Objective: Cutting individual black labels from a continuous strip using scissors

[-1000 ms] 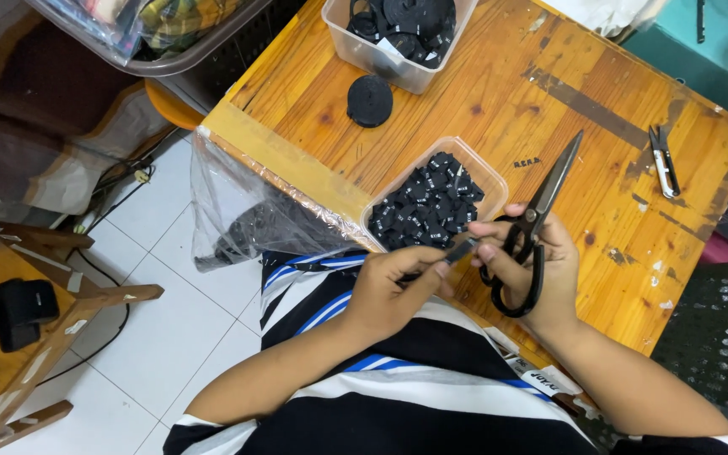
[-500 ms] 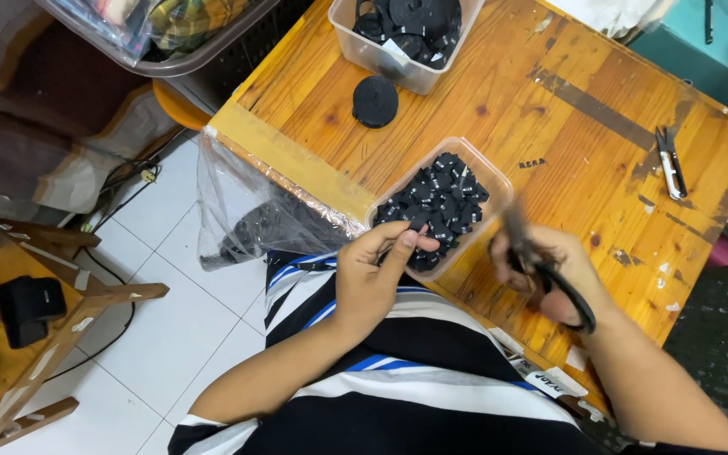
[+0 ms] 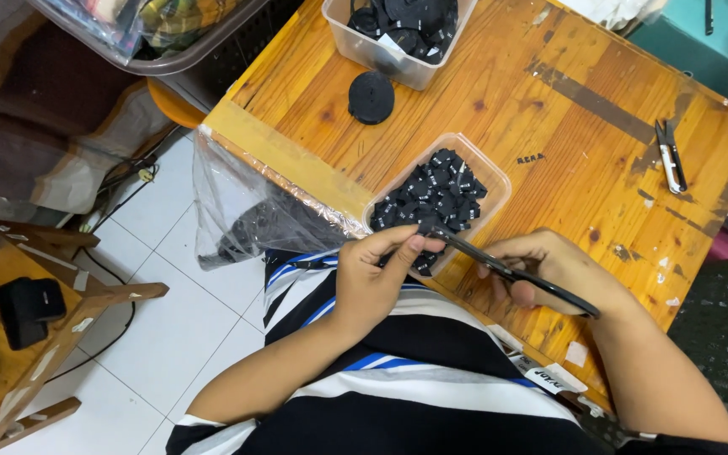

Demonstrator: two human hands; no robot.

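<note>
My right hand (image 3: 549,270) grips black scissors (image 3: 507,271) whose blades point left, toward my left hand. My left hand (image 3: 377,274) pinches something small and dark at the scissor tips; the piece itself is too small to make out. Both hands hover at the near edge of a wooden table (image 3: 507,126), just over the near end of a clear plastic tray (image 3: 486,181) filled with several small black pieces.
A second clear tub (image 3: 398,63) of black items stands at the table's far edge, a black disc-shaped roll (image 3: 371,97) beside it. Small snips (image 3: 670,156) lie at the right. A clear plastic bag (image 3: 246,211) hangs off the table's left side over the white tiled floor.
The scissors swung from pointing up and away to lying flat, blades aimed left. My left hand has come up to meet their tips at the tray's near end.
</note>
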